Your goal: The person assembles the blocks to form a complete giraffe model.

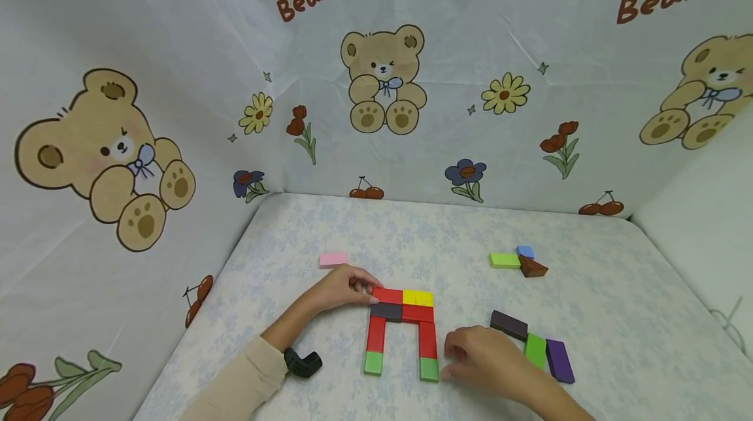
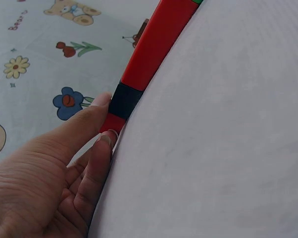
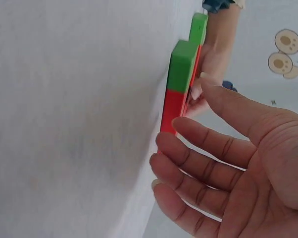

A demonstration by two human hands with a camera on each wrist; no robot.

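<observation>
- My left hand [image 1: 344, 287] partly hides the end of the upper-left red rectangular block [image 1: 388, 295] in the left wrist view, where the row runs off the top edge.
- My right hand [image 1: 488, 359] covers the lower end of the bright green rectangular block [image 1: 535, 350] at lower right.
- The flat arch of red, yellow, black and green blocks [image 1: 418, 314] lies at lower centre; pale floral cloth [image 1: 402, 352] shows between its legs and beyond its top edge.
- The pink rectangular block [image 1: 333, 260] sits just above my left hand.
- My left thumb and fingertips, a little apart, touch the arch's upper-left corner.
- My right fingers, loosely bent and apart, hang beside its right leg; I can't tell whether they touch.
</observation>
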